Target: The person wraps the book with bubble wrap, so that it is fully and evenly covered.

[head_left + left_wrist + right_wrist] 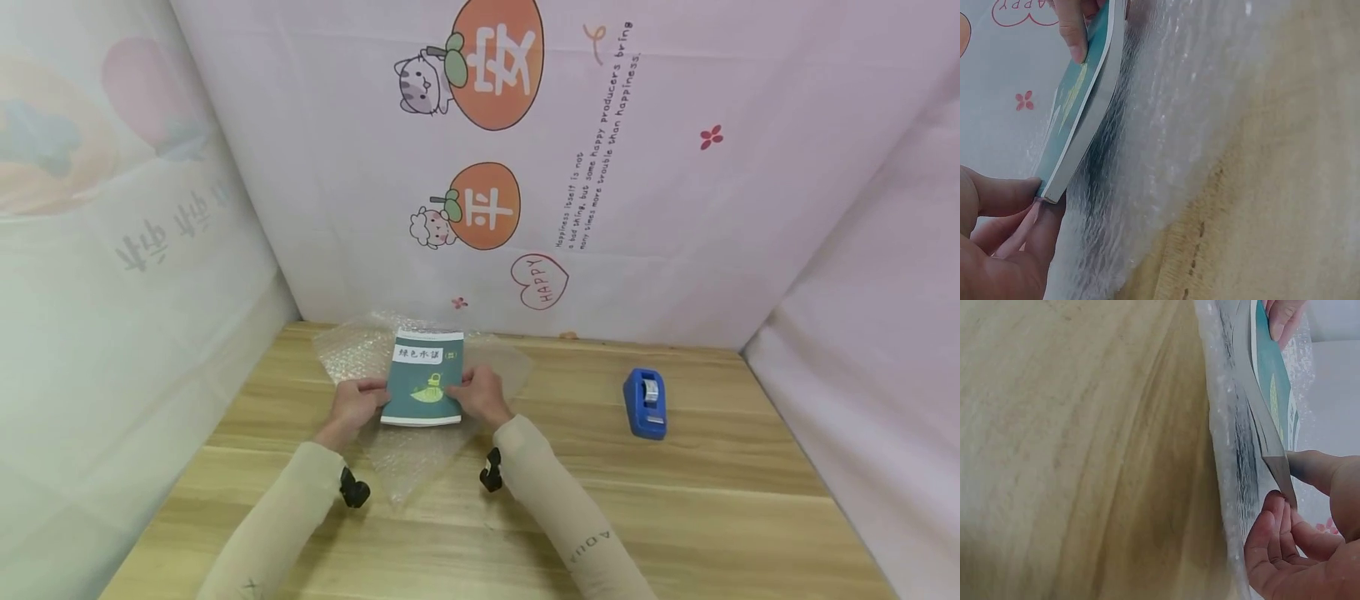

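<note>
A book point(424, 377) with a dark green cover, a white title label and a yellow drawing is held over a sheet of bubble wrap point(408, 462). My left hand point(356, 410) pinches its left edge, thumb on the cover and fingers beneath, as the left wrist view shows. At the opposite edge, my right hand point(483, 395) grips the book the same way. In the right wrist view the book point(1275, 375) is slightly bowed, and its near edge stands above the bubble wrap point(1225, 444). The wrap's surface directly under the book is mostly hidden.
A blue tape dispenser point(646, 405) with a roll of tape stands to the right on the wooden table point(720, 500). Printed cloth point(637, 167) hangs behind the table's far edge, and more cloth closes off both sides.
</note>
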A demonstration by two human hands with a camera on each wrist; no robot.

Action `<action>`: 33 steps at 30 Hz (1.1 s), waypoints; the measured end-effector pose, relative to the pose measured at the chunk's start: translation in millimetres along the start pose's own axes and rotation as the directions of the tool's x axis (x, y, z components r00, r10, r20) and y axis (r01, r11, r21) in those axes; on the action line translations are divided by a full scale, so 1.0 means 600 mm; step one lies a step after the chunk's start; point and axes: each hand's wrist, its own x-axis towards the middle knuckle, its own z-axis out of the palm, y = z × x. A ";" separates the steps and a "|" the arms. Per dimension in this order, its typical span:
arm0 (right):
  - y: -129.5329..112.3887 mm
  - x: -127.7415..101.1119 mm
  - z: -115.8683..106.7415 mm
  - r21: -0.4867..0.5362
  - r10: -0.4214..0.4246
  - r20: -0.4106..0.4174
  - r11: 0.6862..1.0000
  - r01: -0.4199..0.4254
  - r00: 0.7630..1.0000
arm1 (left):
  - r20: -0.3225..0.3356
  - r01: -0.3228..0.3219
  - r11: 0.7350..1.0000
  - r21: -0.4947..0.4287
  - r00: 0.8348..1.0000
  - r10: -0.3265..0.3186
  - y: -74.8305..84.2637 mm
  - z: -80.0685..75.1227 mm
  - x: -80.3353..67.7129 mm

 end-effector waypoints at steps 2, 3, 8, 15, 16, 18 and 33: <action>0.003 -0.001 0.003 0.016 0.011 0.003 1.000 -0.011 1.000 | 0.002 0.004 1.000 -0.004 1.000 -0.004 -0.005 0.001 0.002; 0.004 -0.002 0.004 0.019 0.013 0.002 1.000 -0.013 1.000 | 0.000 0.004 1.000 -0.003 1.000 -0.004 -0.006 0.002 0.003; 0.008 0.001 0.011 0.020 0.023 -0.001 1.000 -0.023 1.000 | 0.002 0.000 1.000 0.003 1.000 0.000 -0.012 0.002 0.004; 0.008 0.003 0.012 0.007 0.047 0.007 0.999 -0.047 0.999 | -0.003 0.015 1.000 0.013 1.000 -0.015 -0.012 0.004 0.007; 0.007 0.002 0.011 0.007 0.046 0.008 0.999 -0.046 0.999 | -0.003 0.012 1.000 0.013 1.000 -0.012 -0.011 0.004 0.007; 0.007 0.003 0.010 0.004 0.043 0.007 0.999 -0.043 0.999 | -0.005 0.006 1.000 0.015 1.000 -0.006 -0.011 0.005 0.009; 0.013 0.005 0.008 0.010 0.028 0.029 1.000 -0.029 0.999 | -0.010 -0.070 0.985 0.156 0.997 0.072 0.000 -0.004 0.019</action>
